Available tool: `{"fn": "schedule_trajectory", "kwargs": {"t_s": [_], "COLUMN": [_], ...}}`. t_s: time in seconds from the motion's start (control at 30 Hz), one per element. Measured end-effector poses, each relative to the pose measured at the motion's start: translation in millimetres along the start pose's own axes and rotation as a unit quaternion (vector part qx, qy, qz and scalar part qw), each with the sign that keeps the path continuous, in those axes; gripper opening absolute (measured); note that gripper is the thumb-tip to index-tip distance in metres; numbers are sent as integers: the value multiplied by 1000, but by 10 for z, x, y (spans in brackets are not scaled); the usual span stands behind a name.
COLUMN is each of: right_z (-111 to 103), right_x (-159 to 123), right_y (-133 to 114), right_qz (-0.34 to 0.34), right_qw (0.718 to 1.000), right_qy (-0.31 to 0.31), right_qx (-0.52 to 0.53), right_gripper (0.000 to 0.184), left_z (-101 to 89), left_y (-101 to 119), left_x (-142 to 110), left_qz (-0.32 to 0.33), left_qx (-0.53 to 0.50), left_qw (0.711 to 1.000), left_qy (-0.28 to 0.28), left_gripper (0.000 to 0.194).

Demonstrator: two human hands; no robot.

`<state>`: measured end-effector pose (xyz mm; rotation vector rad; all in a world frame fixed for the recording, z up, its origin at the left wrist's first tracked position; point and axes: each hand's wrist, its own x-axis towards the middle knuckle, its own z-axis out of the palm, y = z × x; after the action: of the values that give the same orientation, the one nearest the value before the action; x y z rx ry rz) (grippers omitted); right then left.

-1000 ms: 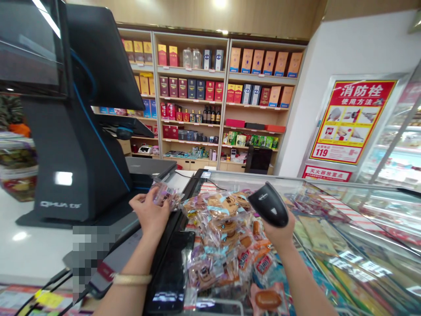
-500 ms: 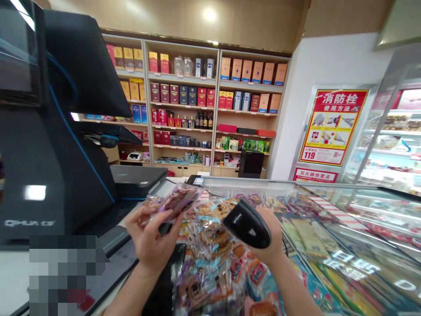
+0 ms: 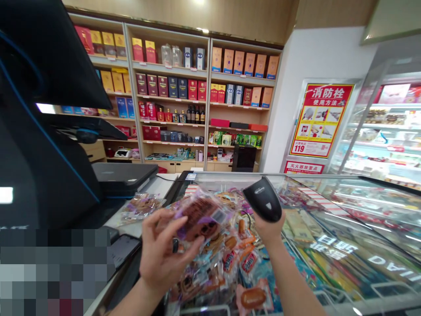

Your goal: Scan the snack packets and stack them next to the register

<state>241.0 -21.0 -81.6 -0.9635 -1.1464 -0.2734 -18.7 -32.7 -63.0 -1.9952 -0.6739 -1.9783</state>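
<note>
A brown snack packet (image 3: 199, 217) in clear plastic with purple print is pinched in my left hand (image 3: 167, 250), tilted, its white barcode label toward the right. My right hand (image 3: 271, 226) grips a black barcode scanner (image 3: 264, 199), its wide head raised up and to the left, apart from the packet. Below both hands spreads a heap of clear-wrapped snacks, among them a wrapped sausage (image 3: 253, 298) and small packs with red labels (image 3: 249, 262). Another packet of brown snacks (image 3: 143, 205) lies on the counter left of my left hand.
A black checkout terminal (image 3: 49, 145) and a flat black box (image 3: 125, 175) stand on the left. Glass-topped display cases (image 3: 345, 210) stretch to the right. Shelves of boxed bottles (image 3: 171, 87) line the back wall, beside a red and yellow sign (image 3: 319, 120).
My left hand has moved right with the snack packet and turned it so its label shows. The scanner has moved up and right in view. The packet on the counter is now uncovered.
</note>
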Motion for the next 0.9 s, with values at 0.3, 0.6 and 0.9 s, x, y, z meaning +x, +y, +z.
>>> {"fn": "schedule_trajectory", "kwargs": {"t_s": [0.3, 0.6, 0.9], "right_z": [34, 10, 12], "right_x": [66, -46, -6], "right_y": [92, 176, 146], "right_qz": [74, -13, -87], "right_qw": [996, 997, 992], "right_qy": [50, -18, -35], "right_qx": [14, -72, -89], "right_gripper": [19, 19, 16], "left_z": [226, 106, -63], "left_y": [348, 378, -268], "left_x": [-378, -240, 42], "left_qz": [185, 213, -91], "left_qx": [-51, -101, 44], "left_qw": [919, 921, 995], "left_qy": [-343, -309, 20], "left_gripper": [24, 24, 26]}}
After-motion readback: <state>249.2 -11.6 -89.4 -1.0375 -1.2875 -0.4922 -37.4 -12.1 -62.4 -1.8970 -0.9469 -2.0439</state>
